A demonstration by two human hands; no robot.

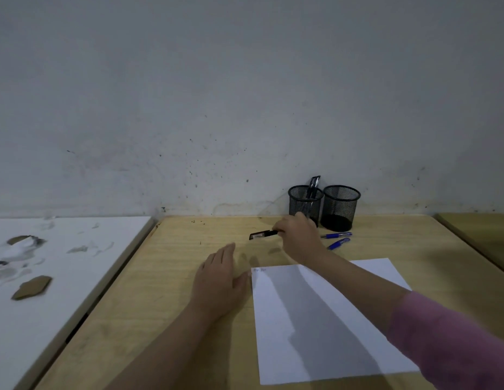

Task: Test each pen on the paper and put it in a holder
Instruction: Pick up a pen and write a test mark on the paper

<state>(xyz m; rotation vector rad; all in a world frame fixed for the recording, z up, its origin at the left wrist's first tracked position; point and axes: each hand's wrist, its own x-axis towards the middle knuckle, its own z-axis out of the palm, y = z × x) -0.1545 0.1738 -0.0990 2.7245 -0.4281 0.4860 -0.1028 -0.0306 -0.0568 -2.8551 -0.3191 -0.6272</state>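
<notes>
While the left hand (217,285) is lying flat with straight fingers on the wooden surface (166,291), its thumb just touching the near-left edge of the paper (324,327), the right hand (300,237) is reaching out beyond the paper's far edge. Its grip is pinching a black pen (263,235), which is pointing leftward and hanging a little above the surface, casting a faint shadow beneath. Past the paper's far edge, two black mesh holders are standing side by side against the wall: the left holder (305,205), partly hidden by the right hand, is carrying a couple of pens (314,185) upright, and the right holder (341,206) is showing only its dark bottom. Two blue pens (336,239) are lying on the surface between the holders and the paper's far edge, close together. Small scribbles (259,269) are showing at the paper's far-left corner. A pink sleeve (453,342) is covering the right upper forearm over the paper's right side.
</notes>
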